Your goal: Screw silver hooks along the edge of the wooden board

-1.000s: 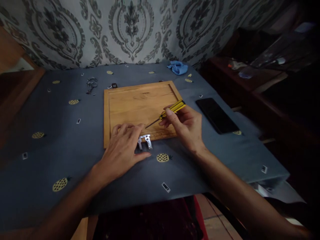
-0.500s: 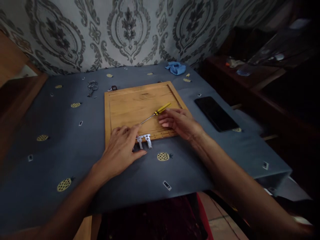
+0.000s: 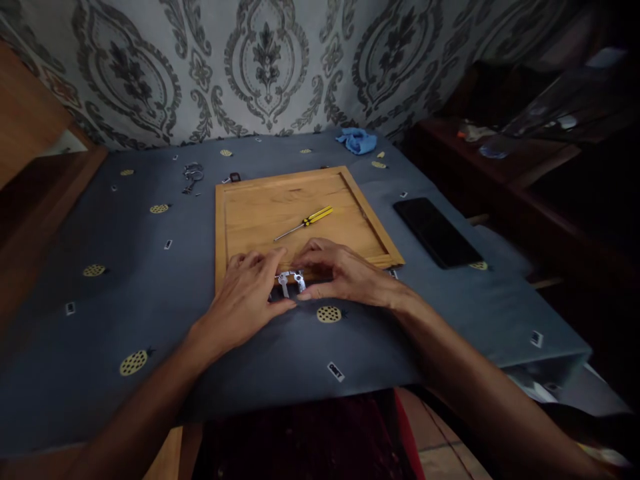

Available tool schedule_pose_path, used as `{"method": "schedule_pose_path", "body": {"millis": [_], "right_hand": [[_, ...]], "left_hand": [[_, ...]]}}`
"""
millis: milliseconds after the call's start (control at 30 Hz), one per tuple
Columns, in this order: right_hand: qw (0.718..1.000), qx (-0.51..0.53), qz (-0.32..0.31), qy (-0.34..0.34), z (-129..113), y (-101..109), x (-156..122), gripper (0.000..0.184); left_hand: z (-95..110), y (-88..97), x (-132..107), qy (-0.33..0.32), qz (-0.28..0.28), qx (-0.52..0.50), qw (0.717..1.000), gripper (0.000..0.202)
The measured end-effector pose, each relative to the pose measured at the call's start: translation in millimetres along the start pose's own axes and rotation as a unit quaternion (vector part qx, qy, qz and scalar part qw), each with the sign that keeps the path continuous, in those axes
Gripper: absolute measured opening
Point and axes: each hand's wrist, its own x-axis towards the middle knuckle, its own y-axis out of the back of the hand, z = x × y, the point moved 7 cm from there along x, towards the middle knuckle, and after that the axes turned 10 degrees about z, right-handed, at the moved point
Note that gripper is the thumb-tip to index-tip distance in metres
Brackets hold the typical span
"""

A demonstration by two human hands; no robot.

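Observation:
A framed wooden panel (image 3: 270, 200), like a cabinet door, lies flat on the cloth-covered table. At its near edge sits a silver metal hinge (image 3: 299, 281) with two arms that stick out towards me. My left hand (image 3: 243, 288) is closed at the hinge's left side, fingers over the panel's edge and thumb below. From the right, my right hand (image 3: 347, 275) curls round the hinge's other side, its thumb below the right arm. Both hands' fingers partly cover the hinge. A screwdriver (image 3: 318, 215) with a yellow and black handle rests on the panel, touched by neither hand.
Right of the panel lies a black phone (image 3: 437, 232). A blue cloth (image 3: 357, 141) is crumpled at the back of the table, and another metal piece (image 3: 192, 178) lies at the back left. Behind the table hangs a patterned curtain (image 3: 267, 67).
My right hand has left the screwdriver's handle and come down and left to the hinge. The screwdriver now lies flat on the panel. My left hand has stayed at the hinge.

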Motion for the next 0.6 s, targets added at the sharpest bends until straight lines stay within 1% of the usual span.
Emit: {"method": "schedule_pose_path", "body": {"millis": [100,233,467,600], "right_hand": [[0.998,-0.050,-0.028,0.011,0.1,-3.4,-1.6,0.041],[0.995,-0.085,-0.047,0.011,-1.6,-6.6,-2.8,0.036],[0.994,-0.095,-0.057,0.008,-1.8,-8.0,-2.7,0.033],[0.993,-0.099,-0.057,0.010,-2.1,-8.7,-2.4,0.035]], "left_hand": [[-1.0,-0.6,-0.3,0.004,0.002,-0.006,1.000,0.066],[-1.2,-1.5,-0.6,0.005,0.003,-0.016,1.000,0.060],[-2.4,-2.8,0.0,0.003,0.006,0.005,1.000,0.067],[-2.6,-2.7,0.5,0.000,0.008,0.007,1.000,0.066]]}}
